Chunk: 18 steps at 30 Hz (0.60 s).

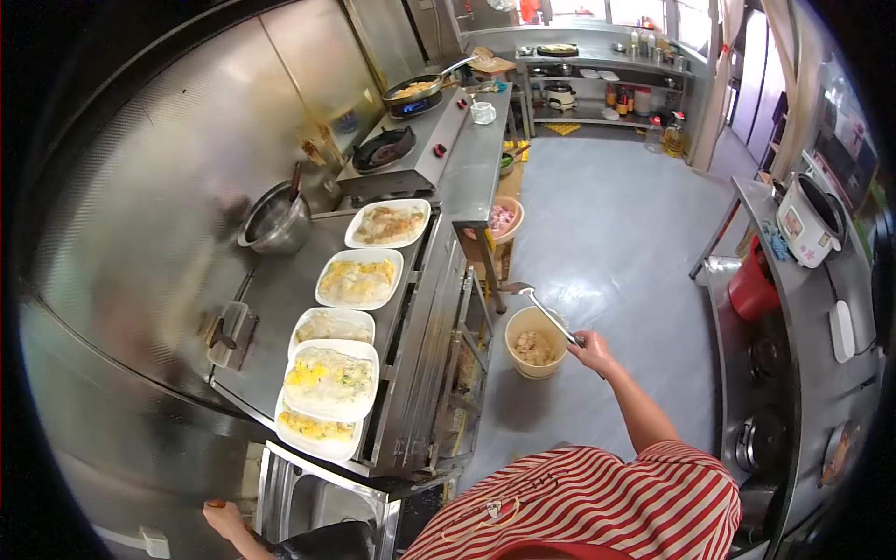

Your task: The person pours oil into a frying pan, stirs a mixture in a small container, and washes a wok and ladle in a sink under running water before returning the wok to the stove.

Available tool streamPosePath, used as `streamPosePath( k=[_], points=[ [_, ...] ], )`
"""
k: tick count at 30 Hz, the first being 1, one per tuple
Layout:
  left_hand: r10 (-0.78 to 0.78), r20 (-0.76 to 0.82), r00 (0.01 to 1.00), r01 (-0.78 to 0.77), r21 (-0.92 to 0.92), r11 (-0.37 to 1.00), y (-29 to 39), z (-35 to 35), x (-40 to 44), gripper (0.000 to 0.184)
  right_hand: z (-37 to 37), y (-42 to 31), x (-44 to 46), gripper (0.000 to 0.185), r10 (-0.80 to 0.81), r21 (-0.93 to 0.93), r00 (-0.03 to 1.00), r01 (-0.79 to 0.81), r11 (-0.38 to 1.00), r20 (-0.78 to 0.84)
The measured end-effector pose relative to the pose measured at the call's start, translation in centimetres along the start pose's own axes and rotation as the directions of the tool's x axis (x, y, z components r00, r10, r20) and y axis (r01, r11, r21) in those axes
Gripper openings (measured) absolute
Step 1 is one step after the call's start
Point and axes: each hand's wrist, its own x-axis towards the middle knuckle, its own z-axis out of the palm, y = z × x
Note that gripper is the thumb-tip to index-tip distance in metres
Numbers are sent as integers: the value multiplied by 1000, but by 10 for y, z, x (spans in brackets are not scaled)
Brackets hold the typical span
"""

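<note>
My right hand (592,353) is closed round the dark handle of a metal spatula (549,315). Its head points up and to the left, above a beige bucket (536,368) of pale, lumpy food on the floor. At the lower left, my left hand (224,517) is closed near the metal wall; something brownish shows at its fingers, but I cannot make out what. A black pan-like thing (327,543) lies to the right of that forearm, partly cut off by the frame. Between my hands, several white dishes (332,380) of yellow and white food line the steel counter, some overlapping.
A steel sink (322,499) adjoins the counter. Beyond the dishes are a metal pot (277,220) and a stove with a frying pan (413,91). Pinkish food fills a tub (505,218) beside the bench. On the right, a shelf unit carries a rice cooker (808,221) above a red bucket (752,287).
</note>
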Motion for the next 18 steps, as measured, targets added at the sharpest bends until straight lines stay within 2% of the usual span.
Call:
streamPosePath(
  k=[1,3,5,7,8,9,13,15,18],
  points=[
    [-3,-15,1000,3,8,1000,4,-11,-2,10,2,3,1,31,-71,-7,997,71,997,11],
    [54,-26,998,-53,58,997,9,-27,-15,12,0,6,5,31,-63,-44,998,64,997,22],
    [28,-8,1000,-27,128,991,19,-42,-32,12,-13,10,12,32,-75,-77,994,81,994,82],
    [93,-76,993,-90,35,995,66,-79,-76,14,-28,19,24,34,-37,-84,991,49,995,132],
    [141,-47,989,-141,12,990,77,-86,-88,18,-37,23,29,32,-96,-97,990,106,990,104],
    [138,-33,990,-137,29,990,95,-95,-105,18,-46,28,34,30,-150,-111,985,159,981,82],
    [144,-121,982,-153,-71,986,187,-136,-193,28,-106,35,48,28,-189,-86,971,203,975,147],
    [95,-75,993,-107,-170,980,233,-154,-238,34,-133,49,57,28,-175,-55,964,189,980,198],
    [110,-155,982,-149,-266,952,273,-130,-286,34,-169,56,67,26,-134,13,945,136,991,298]
  ],
)
